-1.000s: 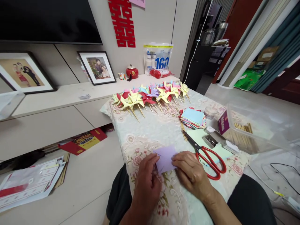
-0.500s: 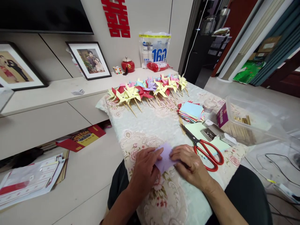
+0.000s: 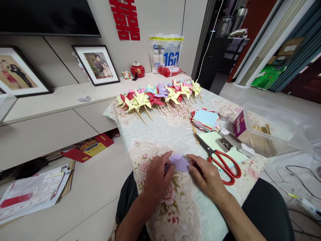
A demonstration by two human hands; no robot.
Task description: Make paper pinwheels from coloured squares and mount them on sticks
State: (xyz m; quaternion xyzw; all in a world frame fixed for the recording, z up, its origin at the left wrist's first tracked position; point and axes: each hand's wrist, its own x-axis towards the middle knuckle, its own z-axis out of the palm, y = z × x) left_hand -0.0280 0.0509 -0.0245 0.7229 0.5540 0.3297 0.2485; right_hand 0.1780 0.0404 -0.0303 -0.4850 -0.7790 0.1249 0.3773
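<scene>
A sheet of purple paper [image 3: 179, 162], bent over into a roughly triangular shape, lies between my hands near the table's front. My left hand [image 3: 159, 172] grips its left corner between thumb and fingers. At the right corner, my right hand [image 3: 204, 172] pinches the paper with its thumb and fingertips. Just right of that hand rest scissors [image 3: 213, 152] with red handles, their blades pointing away to the left. Beyond them sits a stack of coloured paper squares [image 3: 206, 119], a light blue one on top.
Paper pinwheels on sticks [image 3: 160, 95] lie in rows along the table's far side. To the right are a small box of metal fasteners [image 3: 225, 144], a clear plastic bin [image 3: 273, 135] with wooden sticks, and a round clear container [image 3: 225, 113]. A floral cloth [image 3: 175, 209] covers the table.
The purple paper lay flatter and diamond-shaped before; its near edge is now folded up and away. My fingers have shifted to its left and right corners.
</scene>
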